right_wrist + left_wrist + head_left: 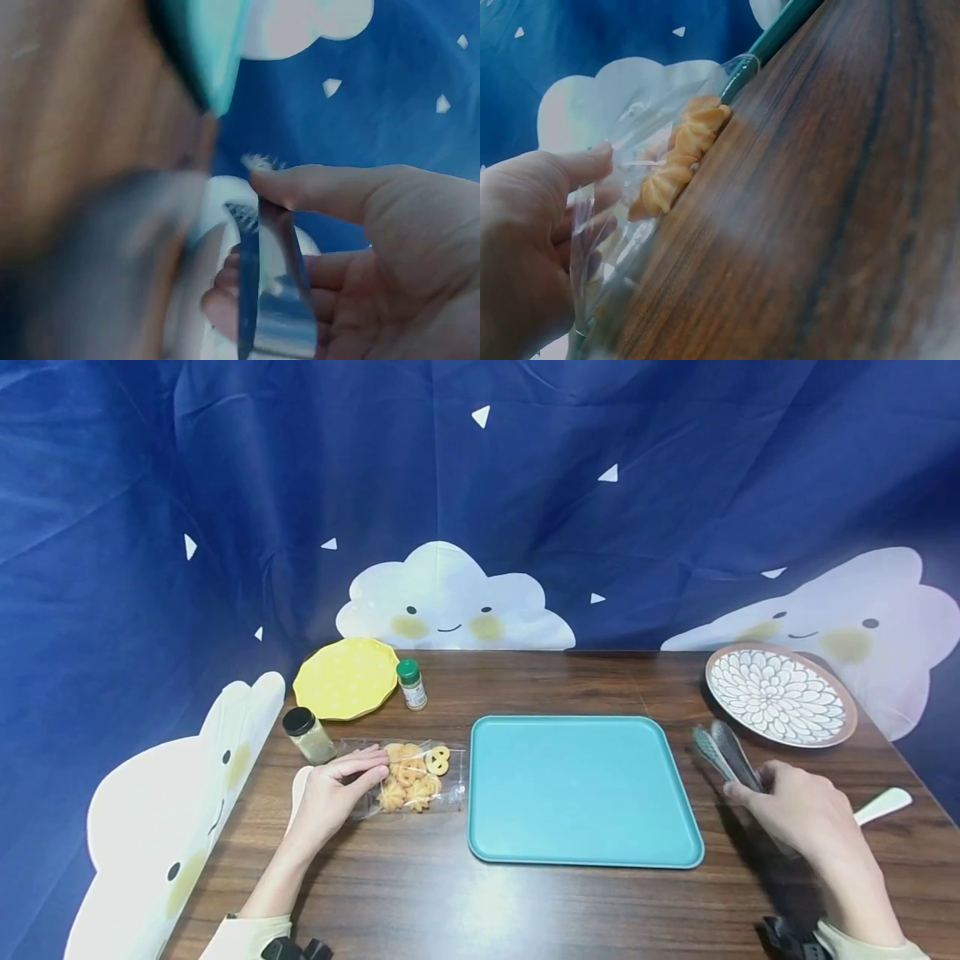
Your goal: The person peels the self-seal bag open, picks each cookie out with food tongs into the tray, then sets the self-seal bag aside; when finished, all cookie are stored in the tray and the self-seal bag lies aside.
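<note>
A clear plastic bag of cookies (pixel 408 781) lies on the table left of a teal tray (pixel 585 789). My left hand (pixel 337 785) holds the bag's left end; in the left wrist view the thumb and fingers (pixel 591 163) are on either side of the clear plastic. Piped cookies (pixel 667 180) show inside. At the right of the tray, my right hand (pixel 802 806) grips metal tongs (pixel 731 752), their two arms spread apart and pointing toward the back. The right wrist view shows the tongs (pixel 281 300) between the thumb and the fingers.
A black-lidded jar (pixel 311 737), a yellow plate (pixel 347 679) and a green-capped shaker (pixel 412 685) stand at the back left. A flower-patterned plate (pixel 780 695) sits at the back right. Near my right hand lies a white handle (pixel 885 806); a white utensil (pixel 298 789) is partly behind my left hand.
</note>
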Demonstrator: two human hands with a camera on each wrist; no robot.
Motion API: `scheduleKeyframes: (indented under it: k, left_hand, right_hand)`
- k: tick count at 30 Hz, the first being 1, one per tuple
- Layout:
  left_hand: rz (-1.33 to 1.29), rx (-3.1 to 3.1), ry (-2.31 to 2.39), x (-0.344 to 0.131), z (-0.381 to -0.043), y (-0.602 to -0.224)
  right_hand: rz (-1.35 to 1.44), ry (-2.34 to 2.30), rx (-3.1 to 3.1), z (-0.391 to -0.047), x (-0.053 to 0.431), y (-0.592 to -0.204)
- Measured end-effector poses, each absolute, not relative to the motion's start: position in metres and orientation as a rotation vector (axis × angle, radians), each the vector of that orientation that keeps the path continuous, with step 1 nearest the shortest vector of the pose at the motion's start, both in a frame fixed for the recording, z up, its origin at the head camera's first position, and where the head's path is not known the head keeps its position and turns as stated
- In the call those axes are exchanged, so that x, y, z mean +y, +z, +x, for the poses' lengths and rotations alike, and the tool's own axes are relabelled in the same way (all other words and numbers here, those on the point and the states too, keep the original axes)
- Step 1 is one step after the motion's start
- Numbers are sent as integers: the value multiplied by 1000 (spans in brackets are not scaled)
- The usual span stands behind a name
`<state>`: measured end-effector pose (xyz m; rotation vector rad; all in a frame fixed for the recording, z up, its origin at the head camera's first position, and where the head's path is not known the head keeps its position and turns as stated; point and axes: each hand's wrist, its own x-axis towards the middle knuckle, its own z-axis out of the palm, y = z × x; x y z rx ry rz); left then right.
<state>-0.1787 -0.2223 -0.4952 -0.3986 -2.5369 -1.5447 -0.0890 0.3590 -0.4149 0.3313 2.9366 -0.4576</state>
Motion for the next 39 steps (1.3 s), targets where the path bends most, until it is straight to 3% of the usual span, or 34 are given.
scheduleKeyframes:
  k: [6,12,21,39]
  left_hand:
    - [-420,-2509,-1548,-232,-186,-506]
    - [-423,-2521,-1546,-231,-186,-505]
    - [-456,-2516,-1532,-230,-187,-504]
    - [-476,-2493,-1509,-229,-186,-508]
  right_hand:
    - [-171,-606,3355,-104,293,-399]
    - [-582,-686,3294,-122,228,-411]
    - [-730,-728,3079,-150,159,-428]
    - [-1079,-477,3013,-178,108,-429]
